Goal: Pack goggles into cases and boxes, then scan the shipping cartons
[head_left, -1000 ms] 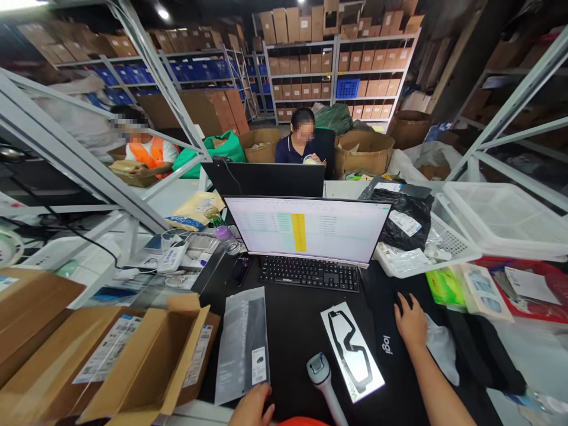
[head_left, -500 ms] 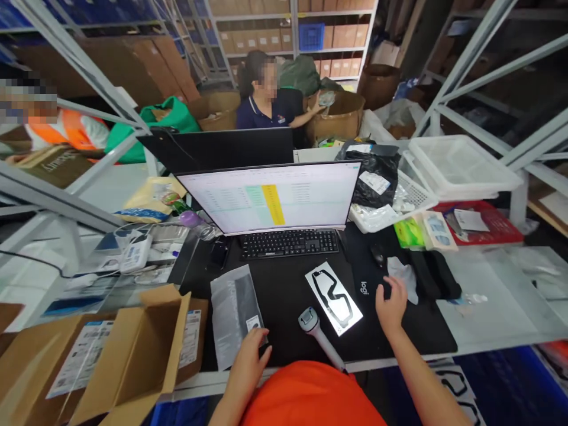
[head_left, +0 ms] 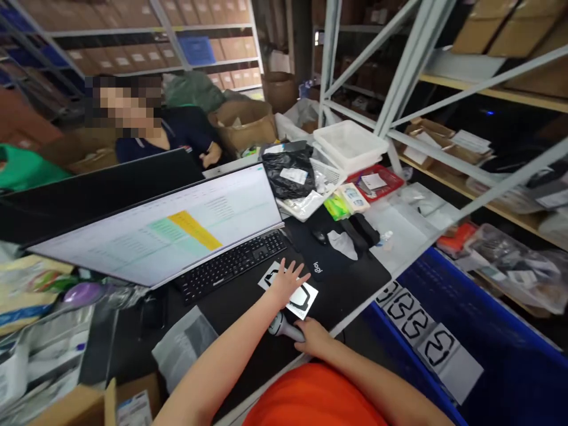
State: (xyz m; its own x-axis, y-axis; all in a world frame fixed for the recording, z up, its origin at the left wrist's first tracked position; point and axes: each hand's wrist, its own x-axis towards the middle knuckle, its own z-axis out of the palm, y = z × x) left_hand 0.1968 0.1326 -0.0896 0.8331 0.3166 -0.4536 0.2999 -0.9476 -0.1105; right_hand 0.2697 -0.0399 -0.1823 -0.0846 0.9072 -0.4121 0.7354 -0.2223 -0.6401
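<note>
Black mousepad, barcode scanner, black keyboard, blue bin

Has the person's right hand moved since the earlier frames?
Yes, leftward: judged against the logi print on the desk mat, the right hand has gone from beside that print to the handheld scanner, nearer the white card.

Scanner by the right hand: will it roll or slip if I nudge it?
The scanner lies on its side beside the right hand, and its rounded handle suggests it could roll when pushed. Its wider head would probably make it swing round rather than travel straight. It looks like rigid plastic, so it should feel stiff, but the nearby desk edge makes a hard nudge risky.
</note>
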